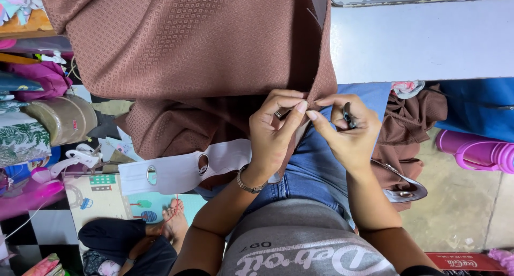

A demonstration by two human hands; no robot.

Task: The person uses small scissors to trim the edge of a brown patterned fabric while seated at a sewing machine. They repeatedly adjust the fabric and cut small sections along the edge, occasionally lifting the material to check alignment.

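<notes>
We pinch the brown fabric (182, 45) edge, hanging over our lap, in the left hand (273, 131), its grip clamped, while the right hand (348, 131) clamps a small dark tool (348, 116); a slip could nick fabric or fingertip.
</notes>
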